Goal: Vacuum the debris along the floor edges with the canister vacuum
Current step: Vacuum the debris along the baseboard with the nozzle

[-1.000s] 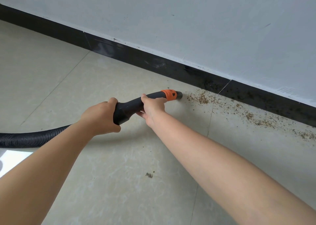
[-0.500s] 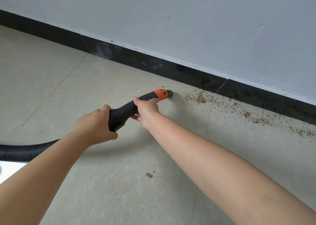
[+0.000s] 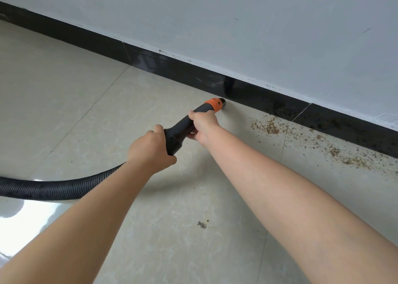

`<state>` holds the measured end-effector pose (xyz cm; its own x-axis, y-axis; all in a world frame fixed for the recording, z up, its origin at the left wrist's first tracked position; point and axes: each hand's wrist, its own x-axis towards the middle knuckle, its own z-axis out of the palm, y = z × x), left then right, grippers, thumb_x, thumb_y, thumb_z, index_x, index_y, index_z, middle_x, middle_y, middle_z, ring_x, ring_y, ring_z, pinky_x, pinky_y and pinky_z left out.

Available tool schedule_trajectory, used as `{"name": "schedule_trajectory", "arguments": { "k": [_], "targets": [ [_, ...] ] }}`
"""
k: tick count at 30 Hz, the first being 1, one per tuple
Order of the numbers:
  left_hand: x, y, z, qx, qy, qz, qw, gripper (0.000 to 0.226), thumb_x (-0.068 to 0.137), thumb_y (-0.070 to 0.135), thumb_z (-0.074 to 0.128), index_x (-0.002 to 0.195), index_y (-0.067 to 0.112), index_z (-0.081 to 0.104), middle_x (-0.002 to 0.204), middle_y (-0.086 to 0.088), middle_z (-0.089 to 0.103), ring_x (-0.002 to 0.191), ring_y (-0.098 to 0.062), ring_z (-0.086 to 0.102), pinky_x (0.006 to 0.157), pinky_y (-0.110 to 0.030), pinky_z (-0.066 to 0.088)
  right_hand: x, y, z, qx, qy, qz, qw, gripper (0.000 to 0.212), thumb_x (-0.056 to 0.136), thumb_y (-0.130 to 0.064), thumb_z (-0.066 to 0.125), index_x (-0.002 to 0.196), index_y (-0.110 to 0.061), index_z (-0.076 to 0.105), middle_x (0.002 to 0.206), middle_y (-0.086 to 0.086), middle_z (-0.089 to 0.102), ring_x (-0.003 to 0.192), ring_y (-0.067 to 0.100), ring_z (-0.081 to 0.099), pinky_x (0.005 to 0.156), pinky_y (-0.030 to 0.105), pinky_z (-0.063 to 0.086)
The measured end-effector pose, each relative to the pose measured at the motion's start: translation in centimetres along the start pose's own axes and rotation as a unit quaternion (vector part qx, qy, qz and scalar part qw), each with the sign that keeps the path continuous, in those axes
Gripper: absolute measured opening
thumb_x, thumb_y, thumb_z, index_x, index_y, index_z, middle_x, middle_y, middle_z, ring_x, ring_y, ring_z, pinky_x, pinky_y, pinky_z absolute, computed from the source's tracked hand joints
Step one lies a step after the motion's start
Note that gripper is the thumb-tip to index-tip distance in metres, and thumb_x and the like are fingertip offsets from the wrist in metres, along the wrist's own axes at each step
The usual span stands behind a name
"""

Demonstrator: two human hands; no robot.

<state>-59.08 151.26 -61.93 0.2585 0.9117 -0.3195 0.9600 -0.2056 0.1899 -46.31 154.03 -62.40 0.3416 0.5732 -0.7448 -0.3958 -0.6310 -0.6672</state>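
Observation:
The black vacuum handle (image 3: 179,130) ends in an orange collar (image 3: 214,104) and a short dark nozzle tip close to the black baseboard. My left hand (image 3: 148,151) grips the rear of the handle where the ribbed black hose (image 3: 53,189) joins it. My right hand (image 3: 203,125) holds the handle just behind the orange collar. Brown crumbly debris (image 3: 270,126) lies on the tile to the right of the nozzle, and more debris (image 3: 346,157) trails along the wall edge further right.
A black baseboard (image 3: 172,68) runs diagonally under the white wall (image 3: 237,25). Beige floor tiles (image 3: 64,100) spread to the left. A small dark scrap (image 3: 202,225) lies on the tile between my forearms. A bright glare patch sits at lower left.
The nozzle has drawn back left from the debris patch and now sits nearer the baseboard. Both hands kept their grip on the handle.

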Motion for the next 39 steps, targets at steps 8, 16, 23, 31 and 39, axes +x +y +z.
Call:
{"name": "schedule_trajectory", "arguments": {
  "k": [8, 16, 23, 31, 39],
  "targets": [
    [-0.8, -1.4, -0.1, -0.002, -0.007, 0.014, 1.0, 0.04, 0.073, 0.027, 0.065, 0.094, 0.015, 0.032, 0.081, 0.003, 0.044, 0.07, -0.021, 0.048, 0.048, -0.025, 0.028, -0.7, 1.4, 0.6, -0.016, 0.004, -0.002, 1.0, 0.069, 0.095, -0.016, 0.051, 0.149, -0.019, 0.008, 0.129, 0.011, 0.049, 0.113, 0.03, 0.054, 0.086, 0.041, 0.054],
    [-3.3, -3.7, 0.0, -0.011, 0.022, -0.03, 0.999, 0.041, 0.073, 0.026, 0.065, 0.094, 0.014, 0.032, 0.084, 0.0, 0.047, 0.07, -0.023, 0.05, 0.053, -0.027, 0.033, -1.3, 3.0, 3.3, -0.05, -0.052, -0.003, 0.997, 0.078, 0.095, -0.018, 0.05, 0.149, -0.023, -0.007, 0.132, 0.011, 0.048, 0.115, 0.03, 0.053, 0.09, 0.043, 0.052],
    [-1.1, -1.6, -0.2, -0.015, 0.009, -0.024, 1.0, 0.044, 0.074, 0.026, 0.067, 0.099, 0.011, 0.034, 0.089, -0.003, 0.045, 0.074, -0.025, 0.048, 0.061, -0.03, 0.037, -0.4, 0.7, 2.3, -0.015, -0.043, -0.02, 0.999, 0.063, 0.094, -0.012, 0.051, 0.146, -0.015, 0.016, 0.132, 0.014, 0.046, 0.113, 0.032, 0.053, 0.074, 0.041, 0.052],
    [-0.7, -0.7, -0.1, 0.009, -0.026, 0.035, 0.999, 0.042, 0.073, 0.024, 0.065, 0.097, 0.014, 0.032, 0.087, -0.002, 0.047, 0.074, -0.025, 0.049, 0.057, -0.027, 0.036, -0.5, 1.6, -0.8, 0.013, 0.012, 0.003, 1.0, 0.067, 0.092, -0.011, 0.055, 0.147, -0.016, 0.016, 0.128, 0.011, 0.049, 0.112, 0.03, 0.054, 0.069, 0.037, 0.053],
    [-0.3, 2.1, 0.3, 0.032, -0.04, 0.078, 0.996, 0.043, 0.073, 0.025, 0.066, 0.095, 0.015, 0.03, 0.086, -0.001, 0.046, 0.074, -0.024, 0.049, 0.058, -0.027, 0.036, -0.2, 1.4, -4.3, 0.043, 0.04, 0.008, 0.998, 0.062, 0.092, -0.01, 0.055, 0.144, -0.013, 0.021, 0.132, 0.012, 0.046, 0.117, 0.031, 0.049, 0.07, 0.038, 0.052]
  ]
}}
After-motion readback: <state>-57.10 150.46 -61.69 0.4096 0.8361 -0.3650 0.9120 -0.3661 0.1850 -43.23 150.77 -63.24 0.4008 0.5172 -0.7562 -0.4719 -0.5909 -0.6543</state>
